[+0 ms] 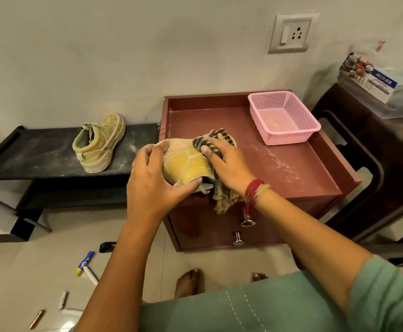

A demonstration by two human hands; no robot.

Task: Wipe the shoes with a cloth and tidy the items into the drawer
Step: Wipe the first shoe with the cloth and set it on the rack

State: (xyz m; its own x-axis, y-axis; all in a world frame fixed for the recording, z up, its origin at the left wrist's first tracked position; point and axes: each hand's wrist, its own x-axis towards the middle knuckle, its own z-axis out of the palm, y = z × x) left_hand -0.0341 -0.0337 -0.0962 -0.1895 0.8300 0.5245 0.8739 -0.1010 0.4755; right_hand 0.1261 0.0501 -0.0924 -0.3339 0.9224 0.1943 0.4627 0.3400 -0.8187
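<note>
I am at the wiping step, working over the front left corner of the reddish-brown drawer cabinet [303,168], whose tray-like top serves as my bench and is streaked with pale dust. Along the low black shelf [39,154] to its left, the second dusty tan canvas sneaker [99,142] stands near the right end, apparently not yet cleaned. A pink perforated plastic basket [283,116] sits in the bench's back right corner. My left hand [155,180] is wrapped around the heel of the yellow and cream sneaker [186,164], gripping it steady, while my right hand [224,159] lies spread, fingers pressing the striped brown cloth [219,136] flat against the shoe's upper. Next, I judge, comes turning this shoe to reach the unwiped side, then the other sneaker, then gathering the small pens and tubes [85,263] scattered on the floor into a drawer.
</note>
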